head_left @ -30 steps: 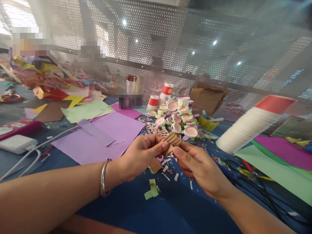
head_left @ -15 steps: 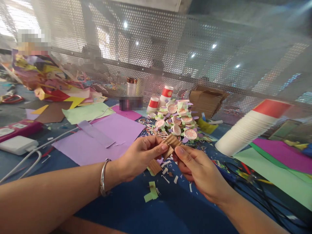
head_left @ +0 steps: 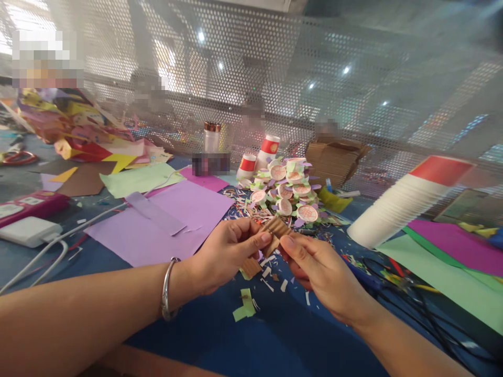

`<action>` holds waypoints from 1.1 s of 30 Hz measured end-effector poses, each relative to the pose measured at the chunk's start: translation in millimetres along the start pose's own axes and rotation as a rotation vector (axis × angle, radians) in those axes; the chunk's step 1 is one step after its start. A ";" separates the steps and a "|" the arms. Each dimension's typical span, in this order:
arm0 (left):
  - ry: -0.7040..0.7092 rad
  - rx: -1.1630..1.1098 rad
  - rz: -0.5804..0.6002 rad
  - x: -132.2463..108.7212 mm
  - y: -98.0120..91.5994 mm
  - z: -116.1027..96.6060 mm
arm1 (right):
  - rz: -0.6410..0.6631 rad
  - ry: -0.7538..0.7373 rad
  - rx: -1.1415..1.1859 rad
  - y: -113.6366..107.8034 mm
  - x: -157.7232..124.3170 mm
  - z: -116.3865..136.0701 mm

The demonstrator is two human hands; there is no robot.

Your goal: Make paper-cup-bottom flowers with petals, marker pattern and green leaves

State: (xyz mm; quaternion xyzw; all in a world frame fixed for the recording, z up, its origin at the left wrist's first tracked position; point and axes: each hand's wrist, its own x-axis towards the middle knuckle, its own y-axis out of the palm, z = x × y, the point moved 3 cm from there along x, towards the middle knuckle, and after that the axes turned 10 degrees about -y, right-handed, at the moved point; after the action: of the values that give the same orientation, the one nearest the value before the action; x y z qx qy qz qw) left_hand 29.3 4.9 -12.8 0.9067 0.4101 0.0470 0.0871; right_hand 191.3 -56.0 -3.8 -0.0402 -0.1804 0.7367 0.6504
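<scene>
Between both hands is a small piece of corrugated cardboard [head_left: 277,226], brown and ridged, held above the blue table. My left hand [head_left: 230,251], with a silver bangle on its wrist, pinches its left side between thumb and fingers. At its right side my right hand [head_left: 318,267] grips it, thumb on top; the fingertips underneath are partly hidden. Another cardboard piece [head_left: 250,268] lies on the table just under the left hand. Closer to me is a green paper cutout [head_left: 245,306]. Behind the hands rises a pile of white discs with red print and paper tabs [head_left: 285,191].
A leaning stack of paper cups [head_left: 401,209] is at right, by coloured sheets [head_left: 463,248] and black cables [head_left: 420,314]. Purple paper [head_left: 157,225], a white charger [head_left: 29,230] and scissors [head_left: 19,157] lie left. Behind stand a perforated metal screen [head_left: 236,68] and folded cardboard [head_left: 334,162].
Both hands keep the same grip on the cardboard and have barely moved. The view has shifted very slightly.
</scene>
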 end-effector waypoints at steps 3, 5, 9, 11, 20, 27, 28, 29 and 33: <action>-0.025 -0.012 0.027 -1.4 -1.2 1.7 | 0.011 -0.013 -0.006 1.3 -1.0 -0.7; -0.028 -0.023 0.044 -2.5 -1.8 1.9 | 0.018 -0.023 -0.016 1.6 -1.3 -0.5; -0.057 -0.085 0.040 -3.8 -1.4 1.4 | 0.028 -0.043 -0.056 -0.1 -0.9 1.6; -0.078 -0.116 0.043 -3.5 -0.4 0.7 | 0.026 -0.043 -0.068 -1.5 -0.8 2.8; -0.068 -0.079 0.059 -2.2 -3.0 1.8 | 0.010 -0.031 -0.043 0.5 -0.9 -0.8; -0.005 0.041 0.066 -4.2 -4.3 -6.2 | 0.042 -0.029 -0.036 -0.3 -3.5 3.9; 0.003 0.040 0.070 -3.4 -4.2 -7.4 | 0.043 -0.030 -0.035 -0.7 -3.5 4.7; 0.008 0.037 0.072 -2.5 -4.1 -8.0 | 0.044 -0.031 -0.035 -0.9 -3.4 5.0; -0.011 0.007 0.067 0.9 -5.3 -4.5 | 0.016 -0.008 -0.034 -0.3 -0.7 0.9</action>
State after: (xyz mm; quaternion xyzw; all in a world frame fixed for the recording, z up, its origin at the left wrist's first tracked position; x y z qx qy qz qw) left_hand 25.3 9.6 -9.4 0.9205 0.3791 0.0434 0.0844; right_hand 191.4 -56.8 -3.1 -0.0498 -0.1951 0.7389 0.6430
